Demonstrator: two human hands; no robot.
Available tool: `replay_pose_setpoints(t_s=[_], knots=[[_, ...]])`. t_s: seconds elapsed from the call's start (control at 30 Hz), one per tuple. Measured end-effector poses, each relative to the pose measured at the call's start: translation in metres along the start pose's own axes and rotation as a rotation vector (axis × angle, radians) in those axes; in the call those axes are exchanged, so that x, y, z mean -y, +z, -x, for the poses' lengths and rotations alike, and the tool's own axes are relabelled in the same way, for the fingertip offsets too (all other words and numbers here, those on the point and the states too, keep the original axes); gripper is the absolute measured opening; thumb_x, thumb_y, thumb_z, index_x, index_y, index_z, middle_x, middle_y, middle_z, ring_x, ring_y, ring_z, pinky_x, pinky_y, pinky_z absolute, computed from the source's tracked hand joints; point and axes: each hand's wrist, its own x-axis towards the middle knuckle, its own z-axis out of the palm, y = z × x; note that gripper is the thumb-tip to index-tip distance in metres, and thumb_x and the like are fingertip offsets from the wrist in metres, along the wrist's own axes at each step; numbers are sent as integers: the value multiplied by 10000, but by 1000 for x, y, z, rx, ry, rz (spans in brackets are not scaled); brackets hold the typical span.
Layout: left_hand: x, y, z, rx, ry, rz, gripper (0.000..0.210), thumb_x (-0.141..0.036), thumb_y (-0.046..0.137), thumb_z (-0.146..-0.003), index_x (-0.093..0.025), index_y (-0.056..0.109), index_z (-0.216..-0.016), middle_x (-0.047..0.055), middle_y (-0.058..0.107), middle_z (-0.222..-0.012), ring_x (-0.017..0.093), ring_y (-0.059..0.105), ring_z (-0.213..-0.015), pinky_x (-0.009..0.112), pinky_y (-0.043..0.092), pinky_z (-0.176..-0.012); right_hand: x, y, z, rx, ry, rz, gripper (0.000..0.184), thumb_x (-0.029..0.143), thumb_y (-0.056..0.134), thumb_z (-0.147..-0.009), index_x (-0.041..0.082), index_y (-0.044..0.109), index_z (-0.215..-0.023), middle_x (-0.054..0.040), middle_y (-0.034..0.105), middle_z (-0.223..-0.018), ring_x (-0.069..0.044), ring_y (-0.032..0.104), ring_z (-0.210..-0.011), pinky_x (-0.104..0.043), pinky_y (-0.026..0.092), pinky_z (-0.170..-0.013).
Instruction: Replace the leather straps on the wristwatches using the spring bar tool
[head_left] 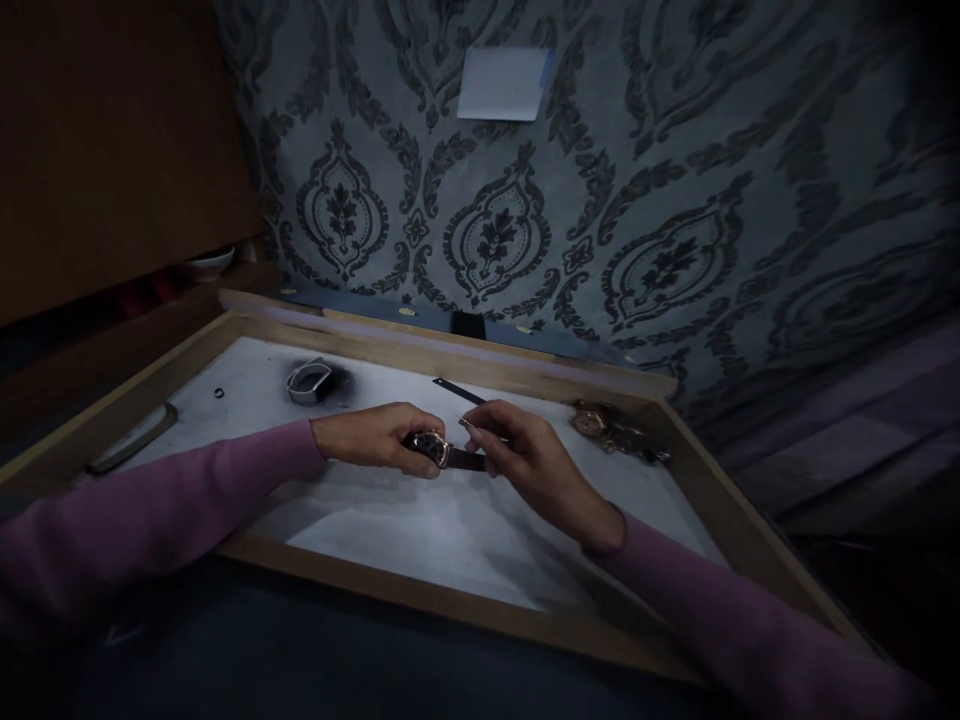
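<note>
My left hand (379, 437) grips a wristwatch (431, 448) with a dark round dial and a gold-toned case, thumb and fingers closed at its edge. Its dark strap (466, 460) runs right, into the fingers of my right hand (532, 455), which are closed on the strap's end. A small, thin light-coloured piece (466, 428) shows at the right fingertips; its kind is unclear. Just beyond the right hand, a narrow dark strip (457, 390) with a small hole near its tip lies on the white surface, partly hidden by the fingers.
A wooden-rimmed tray (450, 590) surrounds the white surface. Inside are a grey wristband (309, 381), a small dark ring (219, 393), a curved strap (139, 445) at left and gold-toned watches (592, 420) at right. Behind, a white card (504, 84) is on the patterned wall.
</note>
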Motion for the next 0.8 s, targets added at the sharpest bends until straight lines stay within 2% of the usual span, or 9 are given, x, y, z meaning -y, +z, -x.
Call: replay_pose_setpoints(t_s=[0.13, 0.23, 0.37, 0.6, 0.8], knots=[[0, 0, 0, -1, -1, -20, 198, -303, 648, -781, -156, 516, -766, -49, 440, -677, 98, 406, -639, 230, 312, -595, -6, 3, 1, -49, 41, -25, 137, 303, 561, -860, 166, 571, -857, -19, 593, -730, -107, 548, -535, -233, 443, -492], [0, 1, 0, 8, -18, -34, 200, -308, 650, -783, -155, 521, -779, -49, 435, -680, 101, 404, -640, 229, 307, -589, -5, 2, 5, -42, 54, 38, 159, 311, 549, -875, 176, 539, -792, 15, 545, -627, -100, 496, -503, -230, 391, -477], [0, 1, 0, -4, -3, -23, 210, -318, 657, -783, -158, 521, -789, -45, 444, -691, 106, 413, -650, 236, 310, -599, 0, 2, 10, -27, -25, 145, 215, 314, 476, -927, 192, 502, -751, 38, 477, -557, -108, 426, -509, -242, 334, -497], [0, 2, 0, -15, -2, 5, 226, -322, 667, -773, -159, 514, -807, -46, 451, -705, 106, 412, -658, 236, 321, -601, 5, 4, 13, 60, -37, 72, 207, 310, 407, -958, 208, 448, -783, 51, 472, -541, -100, 404, -458, -242, 319, -485], [-1, 2, 0, -31, -11, 15, 241, -333, 680, -766, -159, 516, -799, -54, 442, -700, 107, 411, -659, 237, 313, -603, 6, 4, 12, 90, -43, 16, 144, 294, 443, -932, 210, 429, -816, 56, 475, -579, -91, 420, -461, -225, 327, -473]])
